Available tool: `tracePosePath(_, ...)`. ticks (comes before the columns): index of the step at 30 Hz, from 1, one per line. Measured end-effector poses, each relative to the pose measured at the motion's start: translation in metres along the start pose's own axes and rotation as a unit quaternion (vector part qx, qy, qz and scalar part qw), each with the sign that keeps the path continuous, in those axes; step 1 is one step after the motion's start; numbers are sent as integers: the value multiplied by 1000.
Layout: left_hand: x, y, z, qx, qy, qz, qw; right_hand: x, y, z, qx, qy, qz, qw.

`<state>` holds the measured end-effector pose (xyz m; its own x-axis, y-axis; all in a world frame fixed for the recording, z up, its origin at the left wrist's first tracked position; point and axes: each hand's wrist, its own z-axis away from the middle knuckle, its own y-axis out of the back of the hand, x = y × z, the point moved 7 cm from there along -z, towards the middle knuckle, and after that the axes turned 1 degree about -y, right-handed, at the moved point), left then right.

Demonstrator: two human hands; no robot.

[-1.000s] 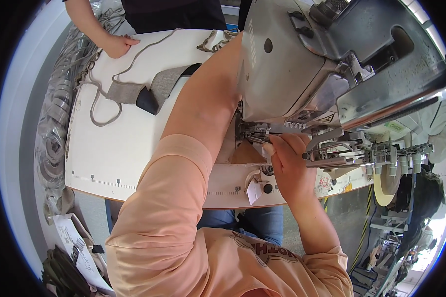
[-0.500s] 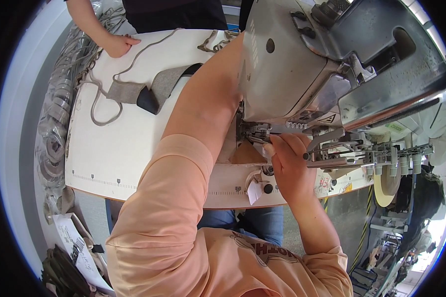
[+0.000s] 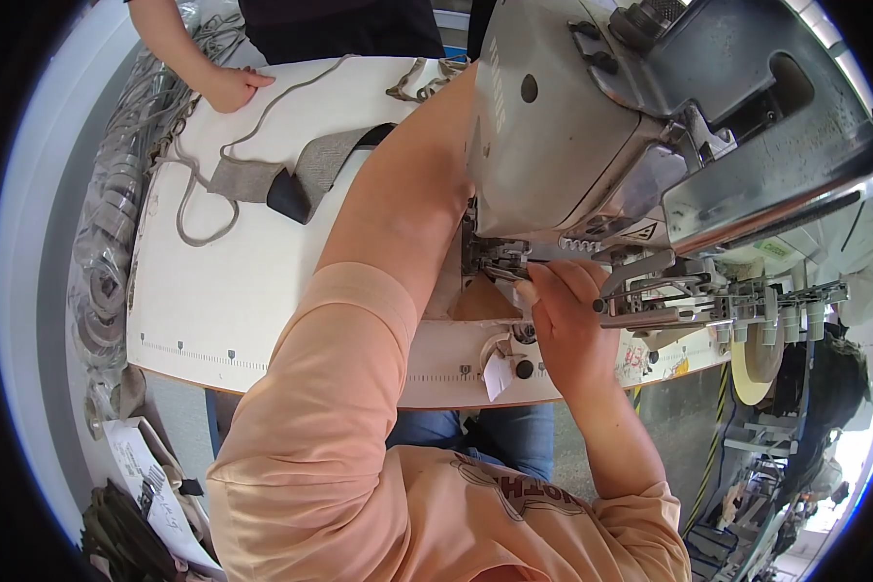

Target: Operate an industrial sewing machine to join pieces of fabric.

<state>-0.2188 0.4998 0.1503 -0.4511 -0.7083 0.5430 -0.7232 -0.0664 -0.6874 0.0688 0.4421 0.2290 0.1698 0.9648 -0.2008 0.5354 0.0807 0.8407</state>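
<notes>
On the white table (image 3: 223, 301) stands the grey sewing machine (image 3: 553, 145), its head hiding the left hand, whose fingers cannot be told; a grey fabric strip (image 3: 247, 181) lies left of the arm (image 3: 393, 194). The right hand (image 3: 574, 315) bends its fingers at small metal parts (image 3: 502, 260) under the head, any grip unclear; work there seems unfinished, though what remains does not show

A sewing workshop is showing here. A bulky grey metal industrial sewing machine (image 3: 563, 126) is filling the upper right, standing at a white worktable (image 3: 213, 291) whose near edge is carrying a black printed ruler scale (image 3: 231, 355). A grey fabric strip (image 3: 242, 182) is lying on top. Grey bundles in clear plastic (image 3: 97, 320) are lining the left, and a dark-clothed co-worker (image 3: 339, 29) is standing opposite.
</notes>
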Motion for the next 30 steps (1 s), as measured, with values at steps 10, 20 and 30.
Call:
tracePosePath(10,-1,4,-4,-9,-3,2,1000,0,0,1,12,12,-4,1000)
tracePosePath(20,-3,8,-13,-19,-6,6,1000,1,-1,2,26,13,-10,1000)
tracePosePath(30,-7,16,-24,-26,-8,10,1000,1,-2,0,16,0,-18,1000)
